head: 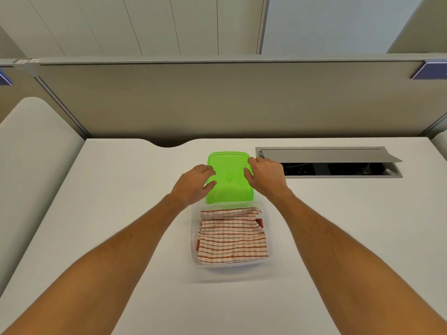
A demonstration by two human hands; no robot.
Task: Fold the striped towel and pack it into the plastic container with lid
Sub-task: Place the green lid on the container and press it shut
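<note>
The folded red-and-white striped towel (232, 235) lies inside the clear plastic container (194, 238) near the middle of the white table. Just behind the container is the green lid (229, 175). My left hand (193, 183) grips the lid's left edge, thumb on top and fingers curled round the side. My right hand (264, 176) grips the lid's right edge the same way. The lid's near edge overlaps the container's far rim.
An open cable hatch (329, 163) with a raised grey flap sits in the table at the back right. A beige partition (217, 100) closes off the far side. A cable cut-out (169, 142) notches the table's far edge.
</note>
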